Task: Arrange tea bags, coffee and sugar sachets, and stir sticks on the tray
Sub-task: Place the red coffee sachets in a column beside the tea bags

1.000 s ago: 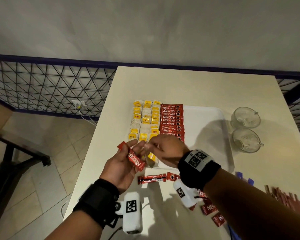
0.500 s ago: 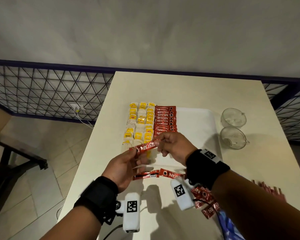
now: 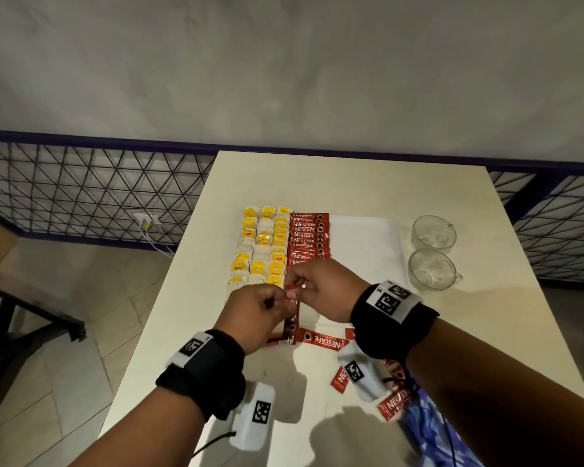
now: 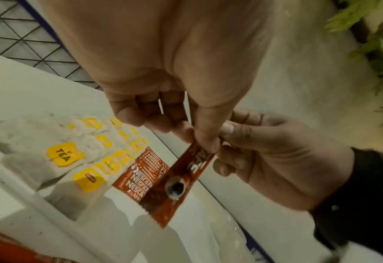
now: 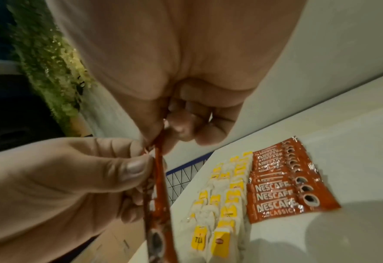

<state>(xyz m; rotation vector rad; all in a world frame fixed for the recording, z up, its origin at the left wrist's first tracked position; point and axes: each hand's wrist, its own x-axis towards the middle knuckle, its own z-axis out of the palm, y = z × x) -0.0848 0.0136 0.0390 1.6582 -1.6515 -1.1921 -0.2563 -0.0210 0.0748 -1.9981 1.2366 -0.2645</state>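
Where it lay level, sachet [image 3: 291, 310] now upright, both hands [image 3: 285, 296] pinching

From the head view, the two hands — left hand [image 3: 255, 311], right hand [image 3: 321, 291] — cover the near end of the tray [image 3: 364, 244] and the lowest sachets of the coffee row [image 3: 309, 237]. The held sachet [image 3: 291, 313] shows only in part; its top is buried between the fingertips, and its lettering is cut short by the left thumb in the left wrist view. The right wrist band hides part of the loose sachets [image 3: 393, 404] on the tabletop [image 3: 351, 183]. A blue patterned item [image 3: 432, 439] runs off the bottom edge — what it is cannot be told. The tea bags [image 3: 262, 246] carry tags too small to read there. In the right wrist view the sachet's lower end is blurred and cropped.
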